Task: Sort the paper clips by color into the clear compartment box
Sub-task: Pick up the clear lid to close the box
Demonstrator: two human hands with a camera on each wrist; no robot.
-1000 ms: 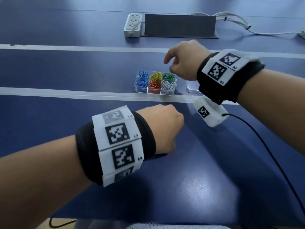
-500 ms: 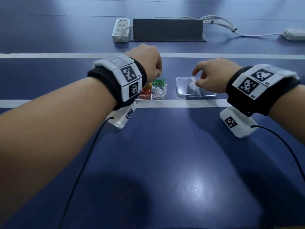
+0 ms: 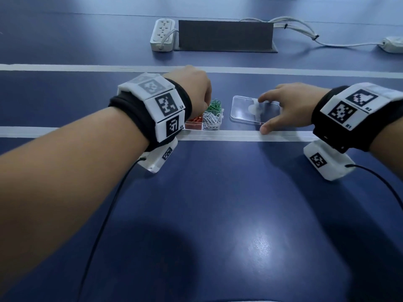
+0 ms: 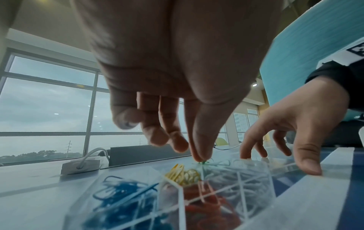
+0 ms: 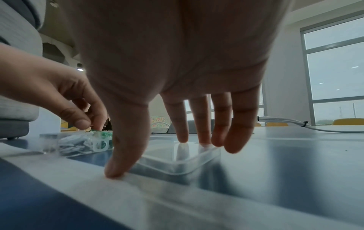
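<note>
The clear compartment box (image 3: 205, 129) sits on the blue table against a white stripe, holding green clips (image 3: 214, 105), white clips (image 3: 211, 120) and red clips (image 3: 194, 120). The left wrist view also shows its blue clips (image 4: 122, 191) and yellow clips (image 4: 181, 172). My left hand (image 4: 198, 158) hovers over the box's far right compartment, thumb and index finger pinching a green clip (image 4: 204, 162). The box's clear lid (image 3: 244, 114) lies flat just right of the box. My right hand (image 3: 263, 114) spreads over it, straight fingers on its top and the thumb on the stripe at its near edge.
A white power strip (image 3: 162, 35), a dark grey panel (image 3: 224, 35) and white cables (image 3: 305, 33) lie at the back of the table. A second white stripe (image 3: 87, 67) crosses the table beyond the box. Black wrist-camera cords trail towards me.
My left hand has gone from the near table up over the box. My right hand left the box, moved right and came down onto the lid with spread fingers.
</note>
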